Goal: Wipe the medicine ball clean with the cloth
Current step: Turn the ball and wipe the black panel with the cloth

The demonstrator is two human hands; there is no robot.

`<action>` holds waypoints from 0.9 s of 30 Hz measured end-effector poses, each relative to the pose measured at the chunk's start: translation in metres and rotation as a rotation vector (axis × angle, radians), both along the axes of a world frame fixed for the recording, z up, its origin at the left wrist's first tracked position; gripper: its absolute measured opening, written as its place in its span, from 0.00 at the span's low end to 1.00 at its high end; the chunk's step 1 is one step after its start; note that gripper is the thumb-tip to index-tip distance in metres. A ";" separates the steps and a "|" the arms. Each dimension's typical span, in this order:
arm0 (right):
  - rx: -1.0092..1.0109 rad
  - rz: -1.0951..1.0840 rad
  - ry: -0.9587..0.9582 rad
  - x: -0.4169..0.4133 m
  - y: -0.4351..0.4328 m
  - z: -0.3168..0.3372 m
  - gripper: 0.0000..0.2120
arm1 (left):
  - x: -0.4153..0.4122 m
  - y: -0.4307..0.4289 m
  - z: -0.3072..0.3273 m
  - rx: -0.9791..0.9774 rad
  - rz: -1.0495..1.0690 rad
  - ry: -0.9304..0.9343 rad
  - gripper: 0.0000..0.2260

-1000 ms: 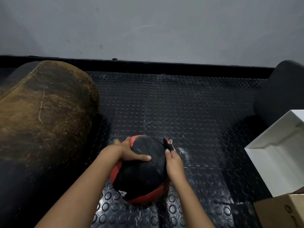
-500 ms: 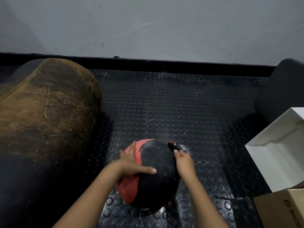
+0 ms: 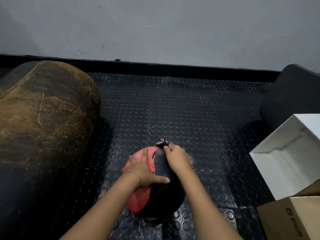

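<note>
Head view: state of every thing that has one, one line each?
medicine ball: on floor mat, under left hand.
cloth: bunched, pinched at the ball's far side.
left hand: flat on ball, fingers straight.
right hand: pinches cloth.
white box: open.
leather bag: lying on its side, worn.

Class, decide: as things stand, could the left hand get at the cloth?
Probably yes: the left hand rests on the medicine ball, and only bare ball surface separates it from the cloth pinched by the right hand.
</note>
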State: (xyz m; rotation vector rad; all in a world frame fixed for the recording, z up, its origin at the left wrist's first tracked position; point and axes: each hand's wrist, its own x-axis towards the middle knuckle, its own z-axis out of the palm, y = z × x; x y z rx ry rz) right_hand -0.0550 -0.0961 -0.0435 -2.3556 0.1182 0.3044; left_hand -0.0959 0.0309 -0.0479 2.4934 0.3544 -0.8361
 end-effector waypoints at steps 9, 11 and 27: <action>-0.079 0.100 -0.063 -0.020 -0.001 0.004 0.16 | 0.009 -0.013 0.004 0.068 -0.049 0.007 0.56; -0.109 0.106 0.053 0.012 0.001 0.009 0.16 | 0.013 -0.017 0.006 0.087 -0.062 0.010 0.59; -0.042 -0.035 0.034 -0.001 -0.029 -0.006 0.14 | 0.023 -0.033 0.021 0.197 -0.228 0.021 0.58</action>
